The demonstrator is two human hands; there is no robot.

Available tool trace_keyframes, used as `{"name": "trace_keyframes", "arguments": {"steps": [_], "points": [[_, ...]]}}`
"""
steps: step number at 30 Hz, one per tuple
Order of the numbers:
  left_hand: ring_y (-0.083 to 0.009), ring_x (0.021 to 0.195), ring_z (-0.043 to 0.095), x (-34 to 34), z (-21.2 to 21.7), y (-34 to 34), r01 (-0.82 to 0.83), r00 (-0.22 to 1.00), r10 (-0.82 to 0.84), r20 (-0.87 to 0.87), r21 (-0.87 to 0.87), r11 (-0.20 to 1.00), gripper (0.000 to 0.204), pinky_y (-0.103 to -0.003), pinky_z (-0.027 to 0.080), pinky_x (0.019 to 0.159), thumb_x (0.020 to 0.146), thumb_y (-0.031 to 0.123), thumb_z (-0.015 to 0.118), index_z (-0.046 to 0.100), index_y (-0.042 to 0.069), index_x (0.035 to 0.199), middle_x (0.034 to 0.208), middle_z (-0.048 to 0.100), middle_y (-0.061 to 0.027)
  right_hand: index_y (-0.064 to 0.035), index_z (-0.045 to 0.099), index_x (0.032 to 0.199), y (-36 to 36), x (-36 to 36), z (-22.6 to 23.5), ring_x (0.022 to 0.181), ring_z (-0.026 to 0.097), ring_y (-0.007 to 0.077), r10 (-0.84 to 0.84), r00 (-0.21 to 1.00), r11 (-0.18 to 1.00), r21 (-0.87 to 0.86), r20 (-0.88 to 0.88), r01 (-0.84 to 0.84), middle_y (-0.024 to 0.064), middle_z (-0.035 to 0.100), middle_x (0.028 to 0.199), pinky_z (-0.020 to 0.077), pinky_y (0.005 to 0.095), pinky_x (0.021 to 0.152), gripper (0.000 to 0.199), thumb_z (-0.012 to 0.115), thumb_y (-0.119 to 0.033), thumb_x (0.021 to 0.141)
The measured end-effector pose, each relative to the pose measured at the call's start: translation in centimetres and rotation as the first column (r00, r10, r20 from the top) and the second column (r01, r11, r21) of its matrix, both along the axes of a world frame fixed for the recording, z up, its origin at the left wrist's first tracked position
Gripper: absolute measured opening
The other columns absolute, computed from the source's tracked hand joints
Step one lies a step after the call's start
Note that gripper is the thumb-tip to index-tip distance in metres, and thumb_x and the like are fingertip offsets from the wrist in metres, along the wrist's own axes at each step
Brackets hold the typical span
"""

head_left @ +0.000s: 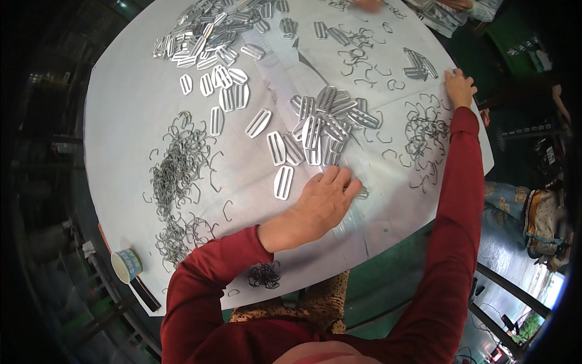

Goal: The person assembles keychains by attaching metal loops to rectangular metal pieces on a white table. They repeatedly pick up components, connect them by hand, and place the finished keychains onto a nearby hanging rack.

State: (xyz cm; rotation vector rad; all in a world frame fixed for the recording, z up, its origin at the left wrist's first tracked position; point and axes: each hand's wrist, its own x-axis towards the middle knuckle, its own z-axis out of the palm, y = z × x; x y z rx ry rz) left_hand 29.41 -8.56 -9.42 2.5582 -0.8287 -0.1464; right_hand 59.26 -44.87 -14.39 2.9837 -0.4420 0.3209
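My left hand (pixel 327 203) is palm down on the white table, just below a heap of silver metal slide buckles (pixel 330 118). Its fingers curl over a buckle (pixel 362 193), whose end peeks out beside the fingertips; the thumb is hidden. A single slotted buckle (pixel 283 182) lies to the left of this hand. My right hand (pixel 461 89) rests at the table's right edge with fingers apart, and nothing shows in it. Bent wire hooks (pixel 426 130) lie in a loose pile beside the right forearm. A few stacked buckles (pixel 418 65) are left of that hand.
More buckles (pixel 218 30) spread over the far left. Tangled wire hooks (pixel 176 170) cover the left side, with a small dark clump (pixel 264 276) near the front edge. A paper cup (pixel 127 265) stands at the left corner. Another person's sleeve (pixel 483 10) shows at the far right.
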Motion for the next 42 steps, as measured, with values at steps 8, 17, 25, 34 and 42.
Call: {"name": "trace_keyframes", "arguments": {"steps": [8,17,25,34,42], "points": [[-0.0247,0.090,0.048,-0.1,-0.2,0.0,-0.014,0.998,0.016,0.061,-0.042,0.999,0.024,-0.035,0.045,0.072,0.075,0.004,0.053,0.047,0.003,0.098,0.094,0.045,-0.0098,0.0019,0.056,0.112,0.6,-2.5,5.4,0.107,0.054,0.0393,0.003,0.999,0.947,0.321,-0.046,0.012,0.0284,0.057,0.110,0.0437,0.0402,0.091,0.044,0.056,-0.005,0.069],[-0.0313,0.068,0.056,-5.1,2.9,5.3,-0.189,0.977,0.124,-0.174,-0.432,0.882,0.019,-0.037,0.045,0.062,0.079,0.018,0.065,0.060,0.002,0.088,0.077,0.056,-0.0125,-0.0066,0.060,0.116,4.1,-12.6,12.1,0.063,0.060,0.0160,0.190,0.969,0.565,0.789,0.160,-0.241,0.0104,0.062,0.069,0.0489,0.0280,0.064,0.051,0.059,-0.004,0.065],[-0.0129,0.060,0.057,-13.9,3.1,11.1,-0.760,0.644,0.139,-0.752,-0.610,0.221,0.020,-0.025,0.048,0.049,0.092,0.019,0.052,0.050,-0.001,0.095,0.076,0.058,-0.0068,0.0046,0.035,0.131,21.5,-35.5,2.3,0.089,0.057,0.0224,0.306,0.949,-0.841,0.489,0.073,0.233,0.0129,0.056,0.105,0.0494,0.0326,0.081,0.061,0.050,0.006,0.072],[-0.0145,0.078,0.059,-22.8,3.6,9.5,-0.757,0.589,-0.396,-0.704,-0.652,0.034,0.025,-0.024,0.050,0.064,0.090,0.019,0.055,0.052,0.000,0.105,0.085,0.059,-0.0068,0.0100,0.046,0.119,25.5,-42.8,5.5,0.095,0.058,0.0251,0.095,0.989,-0.505,0.862,0.117,-0.054,0.0193,0.055,0.107,0.0529,0.0377,0.084,0.040,0.052,0.012,0.079],[-0.0086,0.058,0.040,-21.8,4.9,9.5,-0.654,0.615,-0.038,-0.787,-0.537,0.533,0.024,-0.022,0.036,0.047,0.095,0.029,0.043,0.044,0.005,0.099,0.072,0.043,-0.0014,0.0126,0.055,0.098,24.8,-43.0,5.5,0.064,0.065,0.0214,0.175,0.978,-0.168,0.982,0.111,-0.081,0.0175,0.063,0.078,0.0553,0.0275,0.056,0.026,0.060,0.009,0.072]]}}
